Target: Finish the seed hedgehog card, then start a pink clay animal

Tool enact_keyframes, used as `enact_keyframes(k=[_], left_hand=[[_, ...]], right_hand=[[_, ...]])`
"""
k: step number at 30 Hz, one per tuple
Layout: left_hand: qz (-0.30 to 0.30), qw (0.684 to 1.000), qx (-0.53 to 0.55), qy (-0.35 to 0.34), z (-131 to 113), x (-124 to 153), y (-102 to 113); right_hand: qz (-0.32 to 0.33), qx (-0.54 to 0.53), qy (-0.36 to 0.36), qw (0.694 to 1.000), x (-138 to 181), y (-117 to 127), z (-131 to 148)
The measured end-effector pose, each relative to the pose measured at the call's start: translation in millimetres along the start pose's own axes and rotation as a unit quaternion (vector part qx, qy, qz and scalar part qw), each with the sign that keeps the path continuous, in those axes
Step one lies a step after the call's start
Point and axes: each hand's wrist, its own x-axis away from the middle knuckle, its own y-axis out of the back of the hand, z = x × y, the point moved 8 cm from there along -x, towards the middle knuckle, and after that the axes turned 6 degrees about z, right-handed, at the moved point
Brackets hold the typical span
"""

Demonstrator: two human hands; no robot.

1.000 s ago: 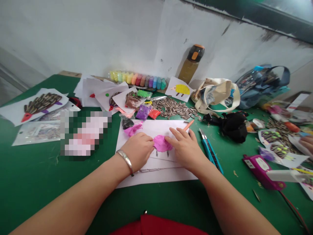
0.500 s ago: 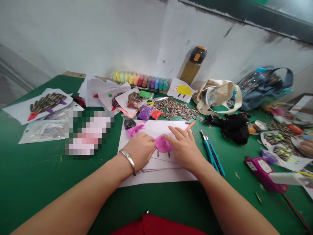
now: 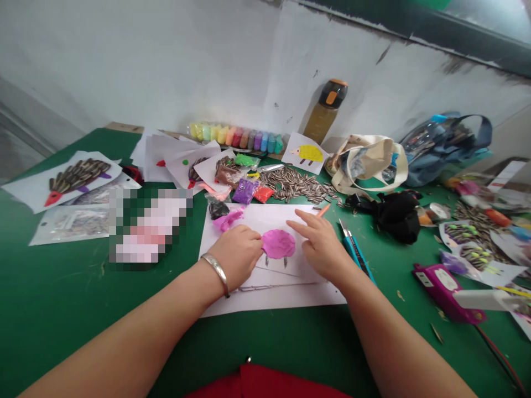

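Observation:
A flattened patch of pink clay (image 3: 278, 243) lies on a white sheet of paper (image 3: 269, 290) in front of me. My left hand (image 3: 236, 255), with a silver bangle at the wrist, rests curled against the clay's left edge, its fingers closed and pressing there. Just right of the clay is my right hand (image 3: 321, 246), fingers stretched out over the paper and holding nothing. A loose lump of pink clay (image 3: 227, 219) sits at the sheet's far left corner.
A blue utility knife (image 3: 353, 247) lies right of my right hand. Sunflower seeds (image 3: 296, 185), small clay bags (image 3: 244, 190), a row of clay packs (image 3: 236, 135), a bottle (image 3: 326, 110), bags (image 3: 365, 160) and a pink glue gun (image 3: 443, 284) crowd the green table (image 3: 62, 298).
My right hand has lifted off the pink clay and slid to the right, uncovering the whole patch. My left hand has stayed at the clay's left edge.

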Motion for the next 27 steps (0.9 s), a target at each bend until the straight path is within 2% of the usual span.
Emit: enact_keyframes(k=[3, 7, 14, 17, 21, 27], left_hand=[[0.0, 1.0, 0.0, 0.001, 0, -1, 0], [0.005, 1.0, 0.006, 0.006, 1, -1, -1], [0.02, 1.0, 0.004, 0.014, 2, -1, -3], [0.012, 1.0, 0.008, 0.01, 2, 0, -2], [0.0, 1.0, 0.012, 0.003, 1, 0, 0], [0.004, 1.0, 0.004, 0.006, 2, 0, -1]], right_hand=[[0.013, 0.005, -0.008, 1.0, 1, -2, -6], [0.054, 0.026, -0.003, 0.998, 1, -8, 5], [0.064, 0.059, 0.023, 0.996, 0, -8, 19], [0.054, 0.023, 0.029, 0.998, -1, -7, 15], [0.025, -0.043, -0.014, 0.999, -1, -2, -5], [0.068, 0.019, 0.008, 0.997, 4, -4, 2]])
